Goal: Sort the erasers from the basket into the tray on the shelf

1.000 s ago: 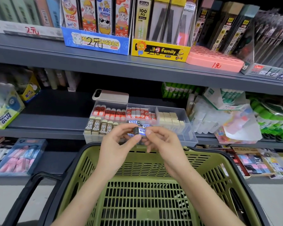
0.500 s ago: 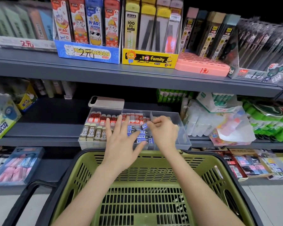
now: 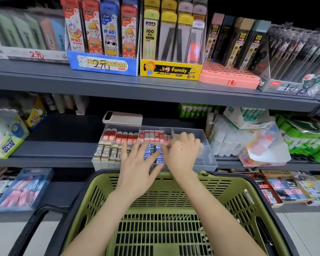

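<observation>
- Head view: I see both hands reaching over the far rim of the green basket (image 3: 174, 180) into the clear tray (image 3: 210, 157), which sits at the front edge of the middle shelf (image 3: 54, 150).
- My read of the left hand (image 3: 137, 167): palm down, fingers straight and fanned wide, lying over the tray's middle section and holding nothing.
- The right hand (image 3: 183, 154) is just beside it, fingers curled downward, with thumb and forefinger tips at the blue-sleeved erasers (image 3: 149, 150) in the front middle compartment. I cannot tell whether they pinch one or only touch the row.
- Other erasers stand packed in the tray: the 2B erasers (image 3: 105, 154) at front left and the red-sleeved erasers (image 3: 118, 136) behind them.
- The tray's right compartments are mostly hidden by the right hand.
- A pink phone (image 3: 124, 118) lies flat on the shelf just behind the tray.
</observation>
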Available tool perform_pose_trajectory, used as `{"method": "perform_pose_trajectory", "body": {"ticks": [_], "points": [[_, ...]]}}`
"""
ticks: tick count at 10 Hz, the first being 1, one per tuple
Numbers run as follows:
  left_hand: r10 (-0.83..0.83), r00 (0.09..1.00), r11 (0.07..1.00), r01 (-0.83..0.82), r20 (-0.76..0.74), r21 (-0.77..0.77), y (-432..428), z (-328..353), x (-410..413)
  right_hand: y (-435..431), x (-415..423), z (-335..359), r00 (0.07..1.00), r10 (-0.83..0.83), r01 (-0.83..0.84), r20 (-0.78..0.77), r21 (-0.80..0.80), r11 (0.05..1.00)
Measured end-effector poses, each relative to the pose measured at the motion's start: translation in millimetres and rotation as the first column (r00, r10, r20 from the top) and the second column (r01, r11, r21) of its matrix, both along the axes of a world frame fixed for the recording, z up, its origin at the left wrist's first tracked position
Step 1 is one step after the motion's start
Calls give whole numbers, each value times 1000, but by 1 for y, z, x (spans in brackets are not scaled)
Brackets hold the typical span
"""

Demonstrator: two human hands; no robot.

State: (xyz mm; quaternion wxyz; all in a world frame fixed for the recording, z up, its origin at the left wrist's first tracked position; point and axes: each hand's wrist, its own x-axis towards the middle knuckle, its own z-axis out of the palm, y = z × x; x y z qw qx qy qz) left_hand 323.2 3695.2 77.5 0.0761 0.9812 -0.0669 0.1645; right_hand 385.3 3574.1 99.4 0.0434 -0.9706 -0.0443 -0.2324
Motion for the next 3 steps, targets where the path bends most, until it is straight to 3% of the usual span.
{"method": "perform_pose_trajectory", "body": {"ticks": [2, 3], "points": [[-13, 994, 999, 17, -110, 37, 3, 2, -1, -11, -5, 3, 998, 49, -45, -35, 114, 992], [-31, 994, 999, 33, -107, 22, 8, 8, 1, -22, -14, 18, 991, 103, -122, 80, 295, 948]]}}
